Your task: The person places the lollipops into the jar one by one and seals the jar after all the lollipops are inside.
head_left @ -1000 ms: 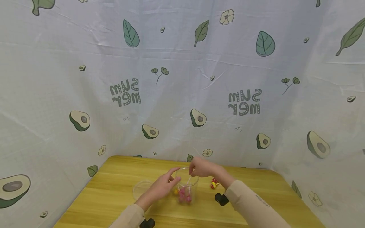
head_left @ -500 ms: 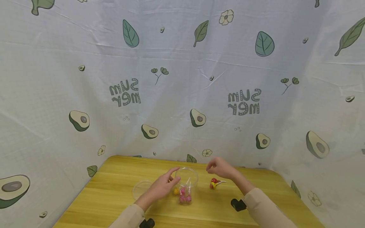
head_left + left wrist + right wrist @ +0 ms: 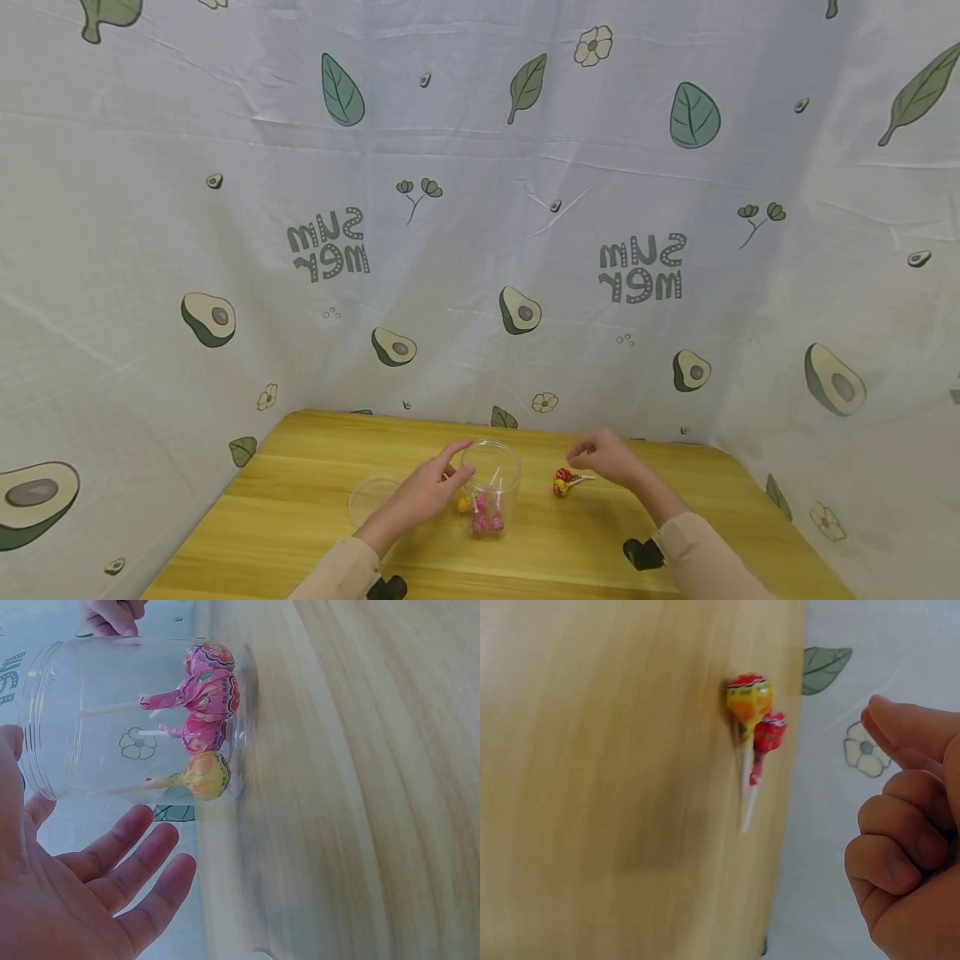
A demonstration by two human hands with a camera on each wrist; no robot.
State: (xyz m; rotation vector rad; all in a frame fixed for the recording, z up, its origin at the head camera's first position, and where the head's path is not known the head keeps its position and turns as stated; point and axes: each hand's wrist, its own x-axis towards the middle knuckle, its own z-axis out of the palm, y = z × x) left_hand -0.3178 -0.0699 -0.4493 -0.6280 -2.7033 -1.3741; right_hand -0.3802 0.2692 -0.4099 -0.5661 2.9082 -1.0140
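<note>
A clear plastic jar (image 3: pixel 504 500) stands upright on the table, with several pink-wrapped lollipops (image 3: pixel 214 694) and a yellow-wrapped lollipop (image 3: pixel 208 775) inside, sticks upward. My left hand (image 3: pixel 426 492) touches the jar's rim with thumb and index finger; in the left wrist view its other fingers are spread and extended. Right of the jar lie two lollipops, a yellow-and-red one (image 3: pixel 750 697) and a red one (image 3: pixel 771 731), their sticks crossing. My right hand (image 3: pixel 609 457) hovers just above and behind them, thumb and index fingertips together, other fingers curled, nothing visible in its grasp.
A round clear lid (image 3: pixel 367 498) lies left of the jar, partly behind the left forearm. The wooden table (image 3: pixel 300 500) ends at a printed white cloth (image 3: pixel 450 250) hanging behind and at both sides.
My right hand has left a lollipop stick at the jar's mouth and moved right, then lower, over the two lollipops on the table. My left hand stays at the rim.
</note>
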